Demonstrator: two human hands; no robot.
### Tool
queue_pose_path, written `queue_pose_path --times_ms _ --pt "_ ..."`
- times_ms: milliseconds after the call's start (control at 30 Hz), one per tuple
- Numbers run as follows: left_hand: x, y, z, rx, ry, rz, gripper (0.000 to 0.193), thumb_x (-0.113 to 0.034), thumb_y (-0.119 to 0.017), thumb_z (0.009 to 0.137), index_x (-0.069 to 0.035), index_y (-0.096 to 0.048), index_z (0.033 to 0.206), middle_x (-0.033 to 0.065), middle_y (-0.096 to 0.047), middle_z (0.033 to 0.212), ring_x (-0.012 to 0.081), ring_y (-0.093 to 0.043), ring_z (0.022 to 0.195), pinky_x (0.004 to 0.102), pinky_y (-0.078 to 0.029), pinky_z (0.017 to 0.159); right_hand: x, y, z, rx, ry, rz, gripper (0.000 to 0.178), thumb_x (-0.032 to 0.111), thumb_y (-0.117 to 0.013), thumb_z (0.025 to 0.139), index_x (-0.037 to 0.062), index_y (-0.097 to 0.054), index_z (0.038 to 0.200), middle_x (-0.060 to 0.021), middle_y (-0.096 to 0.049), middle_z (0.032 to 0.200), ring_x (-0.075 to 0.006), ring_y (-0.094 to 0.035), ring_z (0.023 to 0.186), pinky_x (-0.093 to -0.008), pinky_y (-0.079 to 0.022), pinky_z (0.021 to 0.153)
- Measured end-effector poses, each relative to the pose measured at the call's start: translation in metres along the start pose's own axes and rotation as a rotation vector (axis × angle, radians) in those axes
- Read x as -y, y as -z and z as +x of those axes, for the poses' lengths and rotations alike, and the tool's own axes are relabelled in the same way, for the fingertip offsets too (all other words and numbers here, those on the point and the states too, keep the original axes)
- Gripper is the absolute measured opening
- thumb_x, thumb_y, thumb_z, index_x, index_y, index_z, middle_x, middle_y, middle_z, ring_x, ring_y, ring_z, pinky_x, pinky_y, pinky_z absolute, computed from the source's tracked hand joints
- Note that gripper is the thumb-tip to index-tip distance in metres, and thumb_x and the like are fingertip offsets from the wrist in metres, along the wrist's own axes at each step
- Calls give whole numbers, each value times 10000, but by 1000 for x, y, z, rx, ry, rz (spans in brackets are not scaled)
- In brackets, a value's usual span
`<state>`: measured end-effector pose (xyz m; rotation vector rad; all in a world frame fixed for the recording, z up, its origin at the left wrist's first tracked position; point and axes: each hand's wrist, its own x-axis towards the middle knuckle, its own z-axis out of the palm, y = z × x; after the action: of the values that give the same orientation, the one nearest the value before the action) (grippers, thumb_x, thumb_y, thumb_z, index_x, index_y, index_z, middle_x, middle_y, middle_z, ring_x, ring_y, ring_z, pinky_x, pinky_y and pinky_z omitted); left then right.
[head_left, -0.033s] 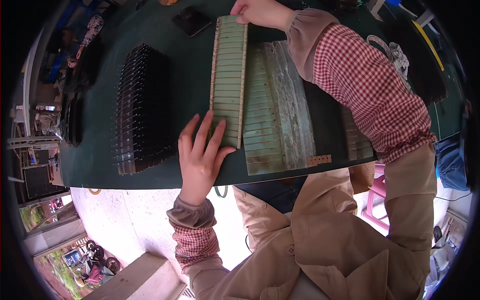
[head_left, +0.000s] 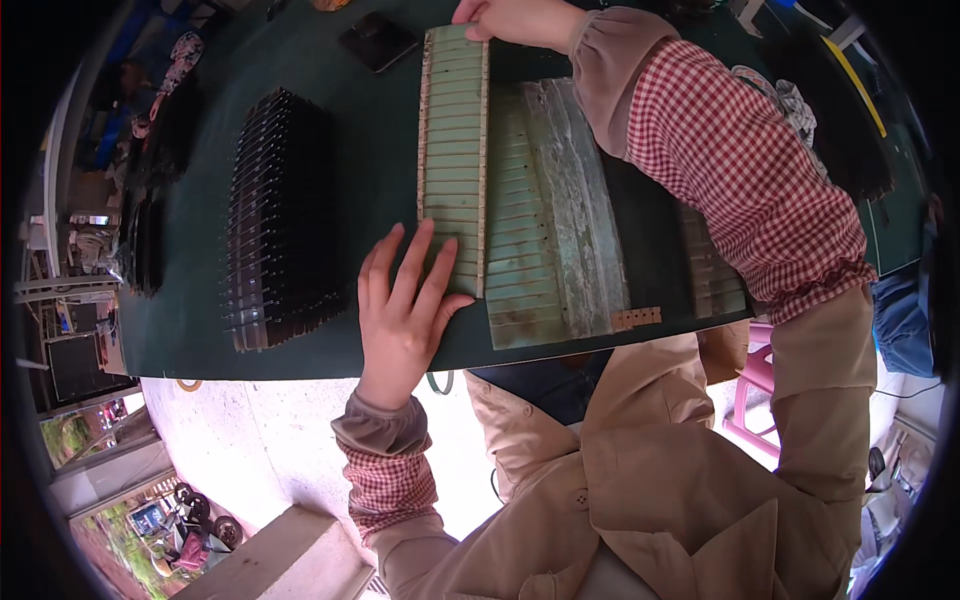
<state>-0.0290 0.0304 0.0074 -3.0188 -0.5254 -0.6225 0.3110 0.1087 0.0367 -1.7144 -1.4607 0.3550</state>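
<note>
A long, narrow pale-green panel point(head_left: 453, 140) with lines across it and beige edge strips lies lengthwise on the dark green table point(head_left: 375, 130). My left hand point(head_left: 402, 310) rests on its near end, fingers spread and stretched out. At the far end, my right hand point(head_left: 515, 22) pinches the edge between thumb and fingers. Just right of the panel lies a wider green sheet point(head_left: 520, 240) with similar cross lines. A worn grey-streaked board point(head_left: 582, 210) adjoins that sheet.
On the left stands a tall dark stack point(head_left: 280, 220) with rows of small points. A flat black object point(head_left: 378, 42) lies far back. Near the front edge is a small brown strip with holes point(head_left: 637, 319). A pink stool point(head_left: 757, 395) stands below, right.
The panel's far end and my right hand have shifted very slightly left and away. My left hand stays in about the same spot.
</note>
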Motion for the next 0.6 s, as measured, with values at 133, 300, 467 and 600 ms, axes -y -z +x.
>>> queue_pose_path --times_ms 133,300,467,600 --pt "3 2 -4 -12 -160 63 484 -290 -700 801 -32 -627 1204 150 -559 1341 380 -499 1250 496 -432 1001 31 27 -6 93 -24 53 166 12 -675 699 9 -755 844 -199 -717 881 -304 -677 874 -360 -526 763" --pt "-16 -3 -4 -22 -283 -48 489 -304 -684 829 -4 -615 1209 162 -574 1323 392 -510 1252 525 -415 1028 29 41 -24 123 -114 116 185 8 -694 681 -27 -739 858 -198 -713 845 -296 -676 814 -353 -528 742" --pt "-57 -12 -5 2 -318 -161 461 -293 -690 838 8 -625 1181 168 -595 1289 374 -540 1227 530 -421 1039 16 35 -53 135 -89 36 181 6 -685 694 -48 -728 862 -191 -714 859 -281 -678 800 -344 -528 737" --pt "-75 -15 -2 36 -271 -201 443 -262 -707 827 24 -633 1157 177 -599 1279 383 -549 1215 531 -424 1042 4 24 -60 185 -87 76 186 14 -677 717 -42 -730 885 -190 -716 893 -288 -682 834 -350 -532 750"
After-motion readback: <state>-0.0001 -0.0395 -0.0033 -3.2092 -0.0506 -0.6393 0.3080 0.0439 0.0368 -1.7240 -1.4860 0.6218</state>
